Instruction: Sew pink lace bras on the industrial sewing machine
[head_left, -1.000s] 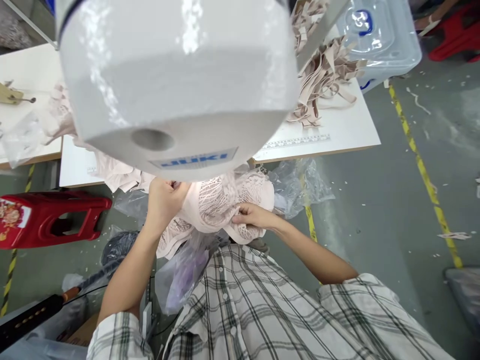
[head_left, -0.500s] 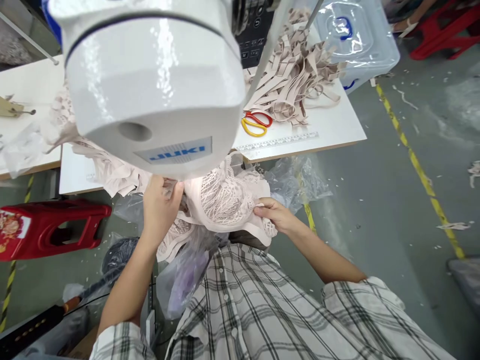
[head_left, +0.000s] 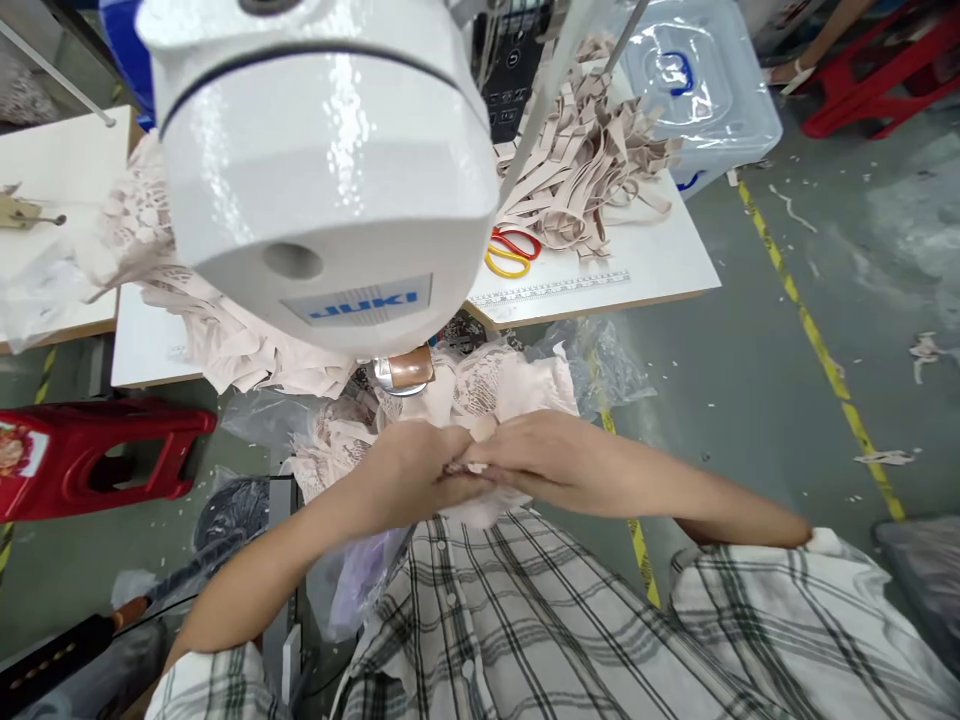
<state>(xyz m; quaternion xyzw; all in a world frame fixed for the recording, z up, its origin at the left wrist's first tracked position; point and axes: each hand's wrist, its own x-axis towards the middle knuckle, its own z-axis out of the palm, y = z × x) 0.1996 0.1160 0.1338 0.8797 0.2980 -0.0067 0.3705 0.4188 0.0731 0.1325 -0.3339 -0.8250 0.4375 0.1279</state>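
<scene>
Both hands meet just above the plaid shirt front. The left hand and right hand are closed together, fingertips touching, pinching a pale pink lace garment piece between them. The piece is soft, crumpled fabric with openwork lace panels and a plain smooth edge; its exact outline cannot be told. It spreads away from the hands toward the white sewing machine head, its long axis running roughly left to right, its far edge lying under the machine's metal foot area. Left of the hands hang more pink lace pieces. Beyond the right hand, on the white desk, lie red-and-yellow scissors beside a heap of beige straps.
</scene>
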